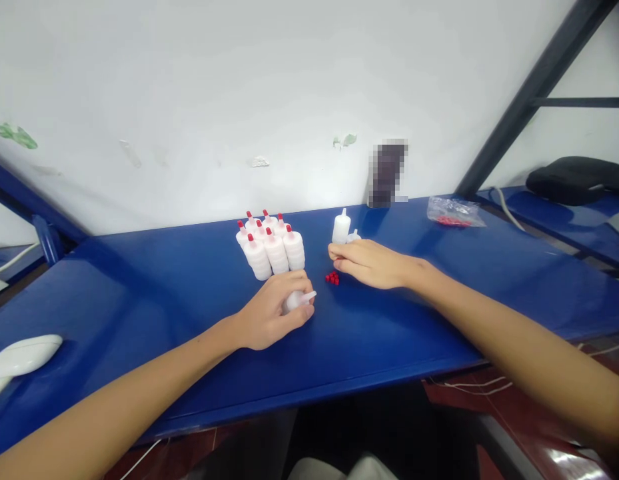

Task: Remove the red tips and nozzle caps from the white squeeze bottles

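My left hand (278, 310) is wrapped round a white bottle (293, 302), tilted with its uncapped nozzle toward the right. My right hand (366, 263) has its fingers pressed together just above a small pile of red caps (332, 277); whatever is between the fingertips is too small to name. Behind the right hand stands a white bottle without a cap (341, 228), and another nozzle (354, 235) shows partly behind the knuckles. A tight group of several white bottles with red caps (276, 253) stands beyond the left hand.
A blue table (189, 293) runs along a white wall. At its back right lies a clear bag with red pieces (453, 212). A blurred dark object (386, 175) leans on the wall. A white rounded object (26, 357) is at the far left, a black bag (574, 180) far right.
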`<state>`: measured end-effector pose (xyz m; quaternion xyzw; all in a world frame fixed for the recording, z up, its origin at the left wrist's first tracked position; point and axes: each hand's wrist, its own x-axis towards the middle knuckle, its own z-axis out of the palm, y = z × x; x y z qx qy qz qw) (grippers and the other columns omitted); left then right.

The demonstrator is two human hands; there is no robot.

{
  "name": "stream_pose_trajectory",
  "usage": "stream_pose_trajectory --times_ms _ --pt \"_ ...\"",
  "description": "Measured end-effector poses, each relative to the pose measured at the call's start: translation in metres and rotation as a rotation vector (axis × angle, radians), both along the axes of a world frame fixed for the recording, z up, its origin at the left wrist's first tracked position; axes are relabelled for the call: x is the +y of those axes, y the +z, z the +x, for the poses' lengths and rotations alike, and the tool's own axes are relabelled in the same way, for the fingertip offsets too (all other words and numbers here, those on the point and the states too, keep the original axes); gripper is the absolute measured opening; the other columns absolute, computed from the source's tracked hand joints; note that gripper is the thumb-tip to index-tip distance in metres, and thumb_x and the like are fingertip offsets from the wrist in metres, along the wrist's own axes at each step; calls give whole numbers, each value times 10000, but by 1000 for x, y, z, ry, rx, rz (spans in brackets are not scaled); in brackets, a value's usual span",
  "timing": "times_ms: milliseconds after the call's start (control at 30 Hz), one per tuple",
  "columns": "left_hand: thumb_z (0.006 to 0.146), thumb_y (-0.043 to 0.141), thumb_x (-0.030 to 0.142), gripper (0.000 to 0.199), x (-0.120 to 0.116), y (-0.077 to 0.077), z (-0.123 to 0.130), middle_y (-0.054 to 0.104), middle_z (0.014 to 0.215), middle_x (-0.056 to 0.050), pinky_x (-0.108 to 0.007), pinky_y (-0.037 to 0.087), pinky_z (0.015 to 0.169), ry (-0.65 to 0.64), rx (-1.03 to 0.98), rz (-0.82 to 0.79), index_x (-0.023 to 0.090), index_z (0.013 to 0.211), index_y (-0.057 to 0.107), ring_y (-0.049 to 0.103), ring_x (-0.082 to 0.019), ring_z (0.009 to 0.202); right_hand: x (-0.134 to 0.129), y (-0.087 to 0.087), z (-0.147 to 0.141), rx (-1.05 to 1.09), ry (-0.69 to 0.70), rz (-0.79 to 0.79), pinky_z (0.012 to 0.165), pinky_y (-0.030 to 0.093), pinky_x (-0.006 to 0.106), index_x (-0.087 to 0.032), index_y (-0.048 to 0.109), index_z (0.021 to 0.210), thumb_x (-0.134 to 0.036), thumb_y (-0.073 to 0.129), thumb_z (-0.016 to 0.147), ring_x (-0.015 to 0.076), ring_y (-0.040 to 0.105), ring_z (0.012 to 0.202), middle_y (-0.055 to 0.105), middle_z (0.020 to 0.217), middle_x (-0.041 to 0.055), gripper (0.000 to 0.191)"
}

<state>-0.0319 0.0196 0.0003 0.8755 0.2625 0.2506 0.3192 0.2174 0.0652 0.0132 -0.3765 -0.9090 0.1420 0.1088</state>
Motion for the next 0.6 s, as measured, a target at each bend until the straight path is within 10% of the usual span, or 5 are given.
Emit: stream_pose_trajectory --times_ms 400,600 --pt "903 487 314 246 3 -10 -8 505 571 27 -278 313 561 40 -3 94 169 704 494 409 -108 527 3 -1 3 -187 -67 -49 598 267 283 -197 494 747 -285 497 871 140 449 602 564 668 2 153" --pt "879 597 349 253 3 -1 -6 579 811 -26 -270 394 622 -83 96 22 154 724 554 510 -121 664 6 5 9 -31 44 -55 641 287 286 -189 487 727 -199 440 831 132 431 612 530 663 -12 115"
